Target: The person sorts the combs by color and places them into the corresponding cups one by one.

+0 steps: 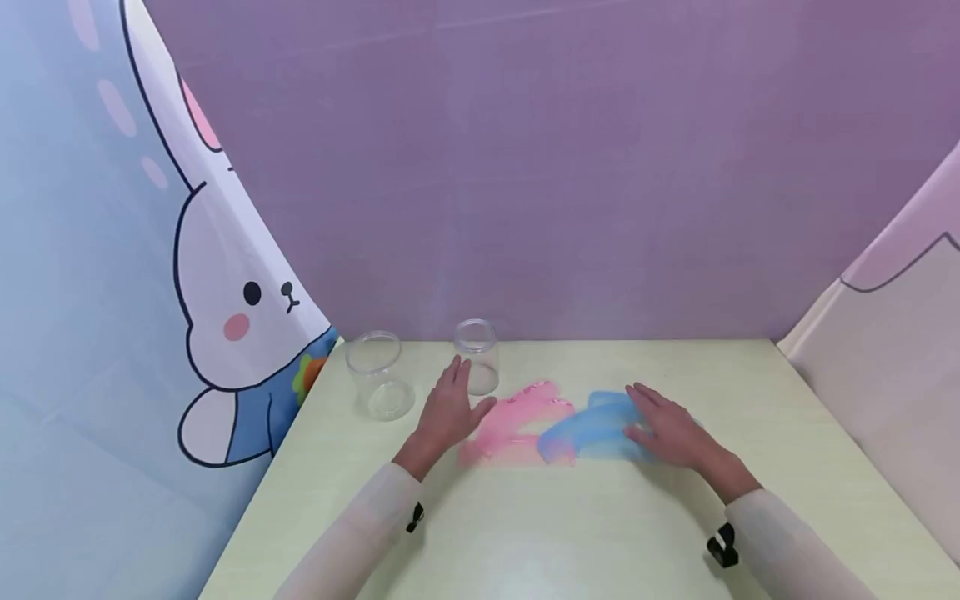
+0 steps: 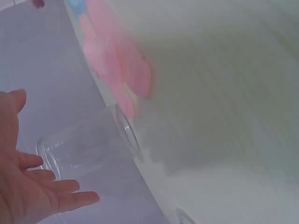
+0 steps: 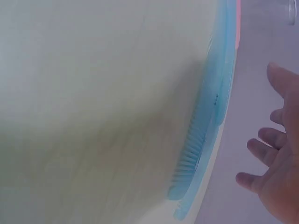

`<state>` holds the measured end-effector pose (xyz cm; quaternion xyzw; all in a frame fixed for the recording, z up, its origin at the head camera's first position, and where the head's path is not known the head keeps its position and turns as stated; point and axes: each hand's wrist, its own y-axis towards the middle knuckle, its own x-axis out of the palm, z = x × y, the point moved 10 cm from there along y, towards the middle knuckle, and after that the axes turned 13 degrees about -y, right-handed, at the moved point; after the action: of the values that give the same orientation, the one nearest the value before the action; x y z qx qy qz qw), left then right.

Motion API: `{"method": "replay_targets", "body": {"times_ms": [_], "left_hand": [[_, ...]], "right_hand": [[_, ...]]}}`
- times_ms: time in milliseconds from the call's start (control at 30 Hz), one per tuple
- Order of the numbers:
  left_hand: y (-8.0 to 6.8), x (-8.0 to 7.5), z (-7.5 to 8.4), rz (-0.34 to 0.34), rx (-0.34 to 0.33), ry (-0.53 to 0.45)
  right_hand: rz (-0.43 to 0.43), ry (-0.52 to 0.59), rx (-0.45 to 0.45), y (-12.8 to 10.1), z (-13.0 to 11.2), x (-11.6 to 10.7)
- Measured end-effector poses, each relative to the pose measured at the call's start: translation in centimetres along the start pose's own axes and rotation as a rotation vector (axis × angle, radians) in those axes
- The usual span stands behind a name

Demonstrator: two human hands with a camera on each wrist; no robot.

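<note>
A: Where are the hands?

B: Both are spread over the worktop (image 1: 600,533), toward its far edge. The left hand (image 1: 448,412) has relaxed, open fingers (image 2: 70,186) holding nothing; it sits just beside the tall clear plastic jar (image 1: 477,357), fingertips close to its wall, thumb at the edge of the pink plastic sheet (image 1: 517,425).

A: And the right?

B: The right hand (image 1: 670,432) lies flat, fingers (image 3: 261,149) straight, on the blue plastic sheet (image 1: 592,429), which overlaps the pink one near the middle. Neither hand grips anything.

A: How should it be handled?

B: I'd judge the sheets thin and slippery, so press lightly with flat fingers and slide rather than pinch. The blue one has a ribbed edge in the right wrist view, which may give purchase.

A: Anything else close by?

B: A wider clear plastic jar (image 1: 378,385) stands toward the far left corner, apart from the left hand. Keep the wrist clear of the tall one; it looks light enough to tip.
</note>
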<state>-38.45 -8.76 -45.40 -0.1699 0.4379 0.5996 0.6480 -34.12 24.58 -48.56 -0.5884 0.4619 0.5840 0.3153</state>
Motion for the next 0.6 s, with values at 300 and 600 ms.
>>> {"method": "replay_targets", "body": {"times_ms": [300,600], "left_hand": [[2.0,-2.0,-2.1,0.196,-0.08,-0.197],[4.3,-1.5,-3.9,0.188,-0.18,-0.301]], "right_hand": [[-0.026,0.042,0.013,1.5,1.5,1.2],[-0.073,0.03,-0.038,3.0,1.2,1.7]]}}
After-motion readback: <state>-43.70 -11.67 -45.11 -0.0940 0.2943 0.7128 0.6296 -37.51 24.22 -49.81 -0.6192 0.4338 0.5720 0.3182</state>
